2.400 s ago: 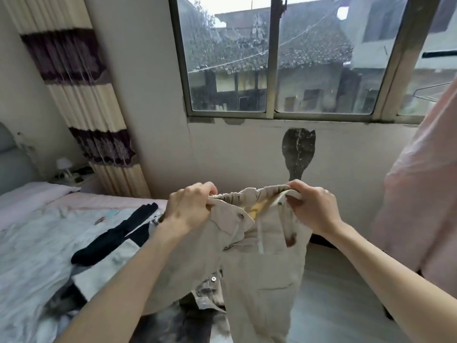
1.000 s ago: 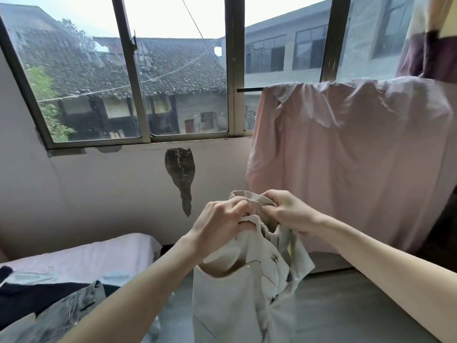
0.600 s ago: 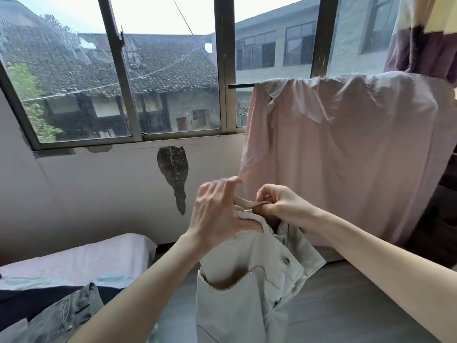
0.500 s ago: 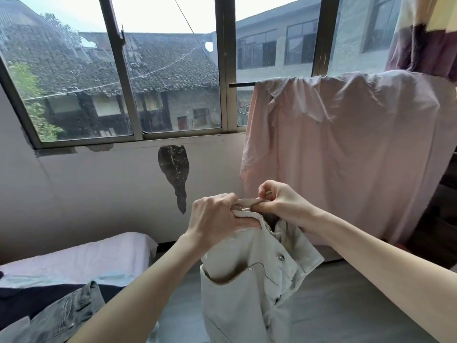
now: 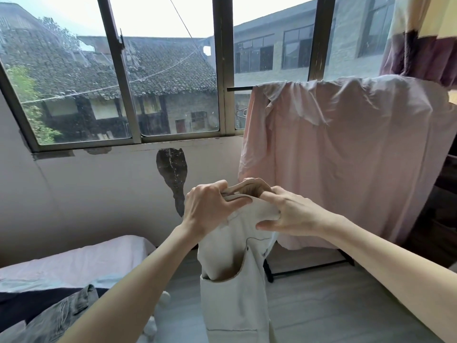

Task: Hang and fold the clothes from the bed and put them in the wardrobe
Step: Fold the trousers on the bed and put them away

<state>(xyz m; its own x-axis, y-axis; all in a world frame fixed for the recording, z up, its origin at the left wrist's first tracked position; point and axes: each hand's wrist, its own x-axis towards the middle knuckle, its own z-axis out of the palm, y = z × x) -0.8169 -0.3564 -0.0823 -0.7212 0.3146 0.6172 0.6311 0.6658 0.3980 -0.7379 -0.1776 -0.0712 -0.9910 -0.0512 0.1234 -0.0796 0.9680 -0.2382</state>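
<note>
Two hands meet at the centre of the frame, both gripping the waistband of a pair of cream trousers (image 5: 235, 288). The left hand (image 5: 210, 211) curls its fingers over the top edge of the band, with the thumb pressed along the front of the cloth. The right hand (image 5: 284, 214) pinches the same band just beside it, fingers over the top and thumb underneath. The trousers hang straight down from this grip to the bottom edge of the frame, above the grey floor (image 5: 321, 305); a patch pocket gapes open on the side facing the camera.

Behind the hands, at the right of the frame, a pink sheet (image 5: 346, 157) is draped over a rail and covers most of a black-framed rack (image 5: 309, 267), whose foot shows on the floor. A striped curtain (image 5: 420, 33) hangs in the upper right corner.

At the lower left lies the bed (image 5: 74, 258) with a pale cover, and on it a grey denim garment (image 5: 57, 315) and a dark garment (image 5: 24, 303) touching it. A wide window (image 5: 223, 70) fills the upper part of the frame, and a dark patch (image 5: 173, 174) mars the wall below it.
</note>
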